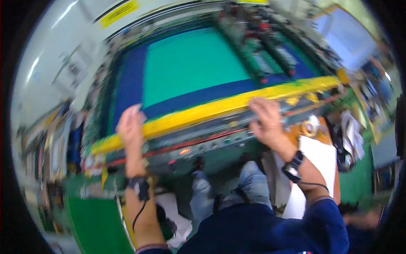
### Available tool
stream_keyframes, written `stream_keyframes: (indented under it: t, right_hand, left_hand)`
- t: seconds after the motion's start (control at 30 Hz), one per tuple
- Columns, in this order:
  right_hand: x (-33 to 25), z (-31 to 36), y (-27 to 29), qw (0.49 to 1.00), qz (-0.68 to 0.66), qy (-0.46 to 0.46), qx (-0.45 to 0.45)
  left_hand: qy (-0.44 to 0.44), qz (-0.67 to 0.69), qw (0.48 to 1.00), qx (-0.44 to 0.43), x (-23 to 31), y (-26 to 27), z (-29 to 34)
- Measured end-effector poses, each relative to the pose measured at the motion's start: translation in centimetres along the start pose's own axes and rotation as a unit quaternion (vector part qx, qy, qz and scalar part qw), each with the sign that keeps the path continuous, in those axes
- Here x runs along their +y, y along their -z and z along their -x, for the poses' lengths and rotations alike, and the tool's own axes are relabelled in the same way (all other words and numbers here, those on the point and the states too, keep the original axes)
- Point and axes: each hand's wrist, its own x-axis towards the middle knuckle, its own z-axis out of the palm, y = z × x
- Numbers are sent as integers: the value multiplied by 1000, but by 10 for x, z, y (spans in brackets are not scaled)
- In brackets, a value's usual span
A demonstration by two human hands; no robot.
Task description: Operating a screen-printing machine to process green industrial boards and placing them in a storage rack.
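Note:
In front of me is a screen-printing machine with a framed screen (192,63), green in the middle with a dark blue border. A long yellow bar (203,111) runs across its near edge. My left hand (131,125) is at the left part of this bar, over the screen's near left corner. Its fingers are drawn together, with something small and pale at the tips that blur keeps me from naming. My right hand (266,120) lies at the bar's right part, fingers spread and nothing in them.
A dark carriage with red knobs (262,46) spans the screen's right side. Below the bar is a control panel (203,146) with a lit red display. White paper (315,165) and a tape roll (311,126) lie on a brown surface at right. A green board (97,224) is lower left.

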Motion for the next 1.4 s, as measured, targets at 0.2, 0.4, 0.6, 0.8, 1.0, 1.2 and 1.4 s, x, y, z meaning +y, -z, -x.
stream_keyframes:
  t: [0.2,0.4,0.6,0.8,1.0,1.2,1.4]
  right_hand:
    - [-13,-15,-13,997,-69,12,28]
    - [-9,-19,-4,997,-71,2,23]
    - [-6,-20,10,1000,-24,3,5]
    - [-12,-16,13,999,-50,0,-18]
    - [-14,-15,14,998,-33,8,-45]
    - [-23,20,8,983,-129,112,-60]
    - [-1,34,2,980,-146,52,-127]
  left_hand:
    - [16,-30,999,4,4,52,-9]
    - [-45,-124,991,-8,31,38,-11]
    - [-95,-112,989,7,34,17,-10]
    - [-96,-132,987,-3,45,24,-7]
    - [-81,-99,991,-28,52,30,-6]
    - [-327,-154,912,-194,97,5,49]
    - [-104,-179,893,-400,-9,17,16]
